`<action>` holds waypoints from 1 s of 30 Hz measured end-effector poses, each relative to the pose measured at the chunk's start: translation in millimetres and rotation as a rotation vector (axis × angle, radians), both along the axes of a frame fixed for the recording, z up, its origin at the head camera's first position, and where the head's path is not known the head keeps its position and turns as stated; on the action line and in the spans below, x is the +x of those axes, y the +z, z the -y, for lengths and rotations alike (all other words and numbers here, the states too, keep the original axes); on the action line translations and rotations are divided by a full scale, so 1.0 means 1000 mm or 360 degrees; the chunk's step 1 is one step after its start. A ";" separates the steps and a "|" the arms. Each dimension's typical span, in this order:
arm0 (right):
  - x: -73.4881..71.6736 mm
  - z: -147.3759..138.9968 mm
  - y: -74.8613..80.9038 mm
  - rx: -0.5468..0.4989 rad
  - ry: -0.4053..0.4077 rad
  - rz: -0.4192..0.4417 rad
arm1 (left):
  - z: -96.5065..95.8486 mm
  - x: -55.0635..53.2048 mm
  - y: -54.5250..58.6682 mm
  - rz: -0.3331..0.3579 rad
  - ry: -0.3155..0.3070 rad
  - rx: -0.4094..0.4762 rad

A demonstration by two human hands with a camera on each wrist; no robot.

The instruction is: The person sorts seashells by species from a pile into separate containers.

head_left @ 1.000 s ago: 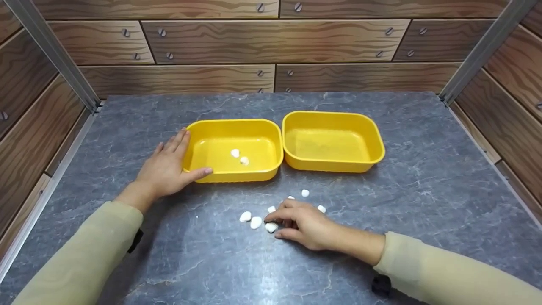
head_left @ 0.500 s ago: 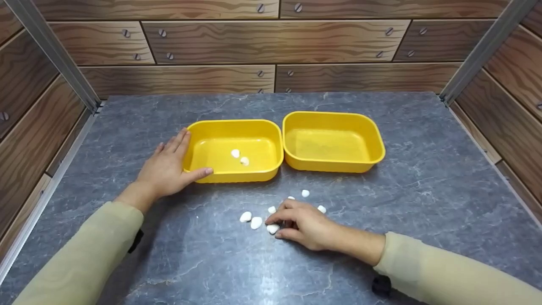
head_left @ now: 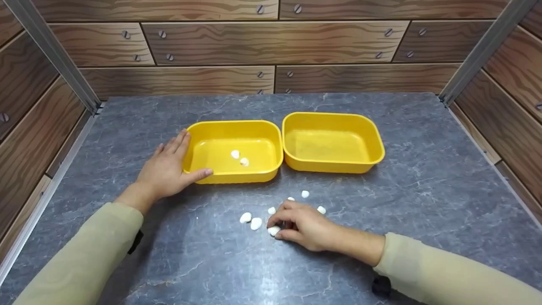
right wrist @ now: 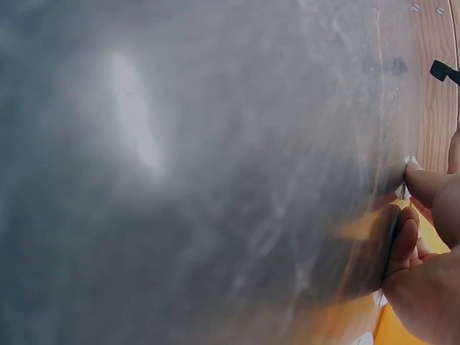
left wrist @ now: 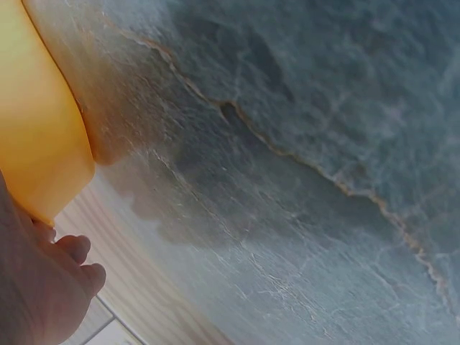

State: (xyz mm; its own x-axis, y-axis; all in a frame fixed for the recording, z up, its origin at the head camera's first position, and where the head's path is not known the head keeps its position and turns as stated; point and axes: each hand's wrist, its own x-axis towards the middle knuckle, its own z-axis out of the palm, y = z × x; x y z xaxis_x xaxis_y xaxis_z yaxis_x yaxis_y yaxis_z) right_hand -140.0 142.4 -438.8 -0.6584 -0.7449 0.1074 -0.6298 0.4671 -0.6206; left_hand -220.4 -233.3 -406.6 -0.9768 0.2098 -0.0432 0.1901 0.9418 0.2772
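grey marbled tabletop; left yellow tub beside right yellow tub.
right hand pinches white shell at tabletop, loose shells near; left hand, fingers extended, against left yellow tub.

Marbled tabletop, two yellow bins, white shells

- The left yellow tub and right yellow tub touch, so no hand fits between.
- From above, a hand can go into either.
- The left hand blocks the left tub's left end.
- In front, white shells and the right hand crowd the middle.
- The worktop has wide room right of the tubs.
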 end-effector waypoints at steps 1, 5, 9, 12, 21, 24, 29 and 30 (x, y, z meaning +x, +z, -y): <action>0.000 0.000 0.000 0.0004 0.0000 0.0006 | 0.000 0.000 0.000 -0.0001 0.0000 0.0002; -0.001 0.000 0.001 0.0019 -0.0005 0.0042 | -0.001 0.000 0.000 -0.0002 -0.0009 0.0006; -0.002 0.001 0.003 0.0040 -0.0006 0.0060 | -0.001 0.000 0.000 -0.0004 -0.0010 0.0005; -0.003 0.000 0.005 0.0057 0.0001 0.0067 | 0.000 0.000 0.000 -0.0004 -0.0007 0.0002; -0.003 -0.002 0.006 0.0010 0.0024 0.0070 | 0.000 0.002 0.003 -0.0009 -0.0030 -0.0014; -0.003 -0.002 0.006 0.0023 0.0031 0.0079 | 0.001 0.002 0.003 0.0002 -0.0025 -0.0015; -0.004 -0.001 0.006 0.0025 0.0055 0.0084 | 0.000 0.003 0.003 0.0002 -0.0019 -0.0004; -0.004 -0.001 0.006 0.0028 0.0055 0.0089 | 0.000 0.002 0.003 -0.0002 -0.0020 -0.0002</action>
State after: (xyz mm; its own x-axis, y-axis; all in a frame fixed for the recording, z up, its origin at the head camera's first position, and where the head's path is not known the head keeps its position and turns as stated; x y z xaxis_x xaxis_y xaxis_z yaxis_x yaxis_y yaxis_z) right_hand -143.9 143.7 -432.8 -0.6369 -0.7688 0.0580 -0.6103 0.4568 -0.6472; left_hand -218.0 -233.7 -404.0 -0.9741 0.2220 -0.0424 0.2021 0.9397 0.2760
